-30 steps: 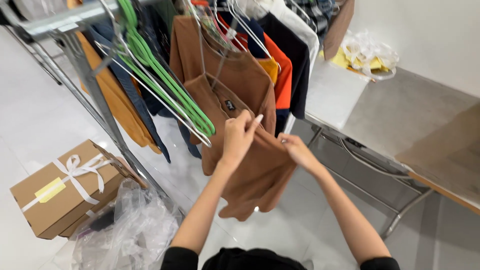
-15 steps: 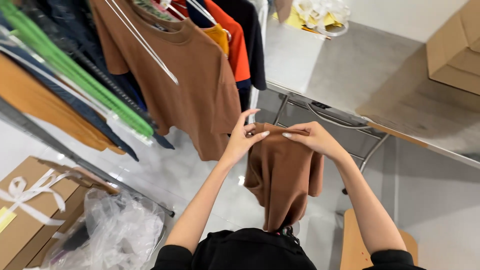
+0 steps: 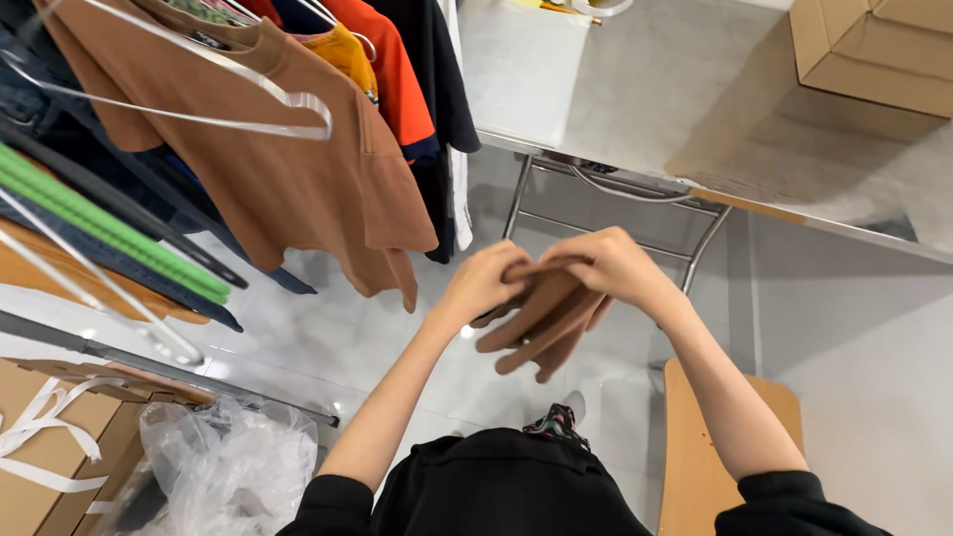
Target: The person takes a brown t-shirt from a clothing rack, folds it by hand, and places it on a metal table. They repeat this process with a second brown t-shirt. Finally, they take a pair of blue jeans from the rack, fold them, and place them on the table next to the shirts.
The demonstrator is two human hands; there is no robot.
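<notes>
A brown garment (image 3: 544,323) is bunched between both hands, held in the air in front of my chest. My left hand (image 3: 483,284) grips its left side and my right hand (image 3: 608,265) covers its top, fingers closed over the cloth. The folds hang down below the hands, above the pale floor. To the left, a clothes rack (image 3: 119,357) carries a brown T-shirt (image 3: 288,169) on a clear hanger (image 3: 199,99).
Orange (image 3: 392,69), yellow and dark garments hang further along the rack, with green hangers (image 3: 109,233) at the left. A steel table (image 3: 635,89) bears a cardboard box (image 3: 874,50). A wooden stool (image 3: 695,457), a plastic bag (image 3: 223,462) and a ribboned box (image 3: 50,447) stand on the floor.
The brown garment, which hung spread out from both hands, has been gathered into a compact bundle. My view has shifted right, away from the rack and toward the steel table.
</notes>
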